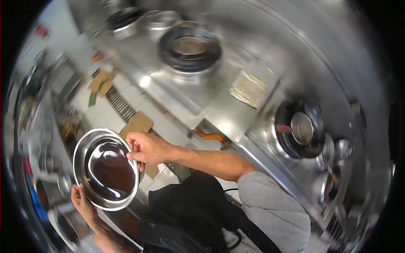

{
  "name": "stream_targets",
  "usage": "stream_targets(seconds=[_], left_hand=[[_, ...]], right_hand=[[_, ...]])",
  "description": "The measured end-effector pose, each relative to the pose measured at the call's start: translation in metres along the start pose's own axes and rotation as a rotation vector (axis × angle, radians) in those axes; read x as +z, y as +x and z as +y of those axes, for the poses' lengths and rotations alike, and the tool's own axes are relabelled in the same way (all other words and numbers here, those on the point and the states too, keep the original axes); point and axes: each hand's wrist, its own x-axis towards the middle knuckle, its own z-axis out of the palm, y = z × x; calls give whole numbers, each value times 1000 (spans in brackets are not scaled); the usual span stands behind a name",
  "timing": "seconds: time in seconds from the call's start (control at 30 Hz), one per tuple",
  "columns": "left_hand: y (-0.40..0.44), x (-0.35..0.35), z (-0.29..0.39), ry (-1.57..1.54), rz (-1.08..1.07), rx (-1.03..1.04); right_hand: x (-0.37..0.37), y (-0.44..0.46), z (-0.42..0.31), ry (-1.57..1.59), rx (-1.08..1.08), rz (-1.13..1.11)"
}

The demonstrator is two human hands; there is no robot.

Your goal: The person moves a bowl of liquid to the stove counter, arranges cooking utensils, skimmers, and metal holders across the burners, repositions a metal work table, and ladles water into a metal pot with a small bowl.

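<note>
Both hands are supporting a metal bowl that is carrying dark, reddish-brown liquid. The right hand is gripping the upper right side of the rim, its fingers closing on the metal; the left hand is gripping the lower left side, thumb at the rim. Parts of both grips are hiding behind the bowl. The bowl is sitting in the air over the floor side, apart from the counter, where a foil-toned square is lying between the two black rings.

Principal hazard: spillage. Bright reflections are crossing the liquid, and an uneven lift by either hand would be tipping it toward the lower side. A wet or greasy rim, if present, would be weakening both grips; the pictures are not showing whether it is.

Secondary hazard: footing. Cardboard is lying on the tiled floor near a drain grate, and a foot catching there would be jolting the bowl. Contamination is also possible, as the right thumb is reaching over the rim. The liquid's temperature is not showing.
</note>
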Motion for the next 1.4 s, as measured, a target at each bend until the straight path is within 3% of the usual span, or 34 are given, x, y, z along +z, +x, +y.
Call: stream_targets(seconds=[0.1,0.23,0.3,0.43,0.5,0.73,0.83,0.87,0.9,0.97,1.13,1.17,1.2,1.23,1.27,1.37,1.4], left_hand=[[79,115,-11,-81,-49,113],[160,295,3,-26,-268,110],[184,394,21,-37,-549,2],[242,575,-6,63,-846,56],[257,656,-22,17,-955,-13],[285,869,-93,-25,-1178,-12],[299,941,-131,8,-1150,50],[304,965,-144,65,-1120,203],[305,982,-148,121,-1085,358],[310,1005,-152,130,-1080,305],[323,1050,-146,125,-1079,468],[322,1052,-139,129,-1138,326],[320,1048,-134,182,-980,501],[316,1029,-118,234,-961,412],[313,1004,-103,320,-882,560],[317,861,-36,697,-573,1060],[332,803,-26,796,-408,1197]], right_hand=[[-98,-49,-29,53,-31,184],[-219,-127,-47,98,-54,520],[-276,-167,-55,38,-55,717],[-385,-230,-42,-86,82,1155],[-432,-252,-36,-203,215,1322],[-570,-301,22,-223,254,1702],[-604,-312,46,-231,352,1785],[-612,-316,52,-215,337,1837],[-619,-320,57,-198,317,1890],[-635,-326,61,-237,339,1895],[-663,-331,67,-248,351,2006],[-669,-335,77,-252,352,1977],[-660,-325,71,-146,252,2014],[-657,-317,74,122,59,2038],[-646,-305,72,281,-99,2149],[-611,-283,86,251,60,2236],[-600,-267,97,169,35,2097]])
